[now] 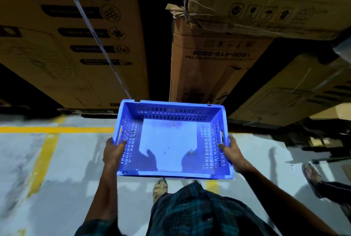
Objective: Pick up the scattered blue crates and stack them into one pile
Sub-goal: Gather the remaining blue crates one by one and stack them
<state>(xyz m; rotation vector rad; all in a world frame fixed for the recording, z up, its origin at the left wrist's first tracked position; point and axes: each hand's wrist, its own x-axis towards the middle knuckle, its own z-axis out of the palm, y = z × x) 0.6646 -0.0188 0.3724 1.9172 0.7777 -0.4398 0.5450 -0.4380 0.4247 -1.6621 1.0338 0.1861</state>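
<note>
One blue crate [171,140] with slotted walls is held level in front of me, above the floor, its open top facing up and nothing inside it. My left hand [113,152] grips its left wall, fingers curled over the rim. On the opposite side my right hand [233,153] grips the right wall near the handle slot. No other crate and no pile is in view.
Tall cardboard cartons [72,41] stand ahead on the left, and more cartons [218,68] rise at the centre and right. Yellow lines [43,159] mark the grey floor. Another person's sandalled foot [311,176] is at the right. My own foot [160,188] shows below the crate.
</note>
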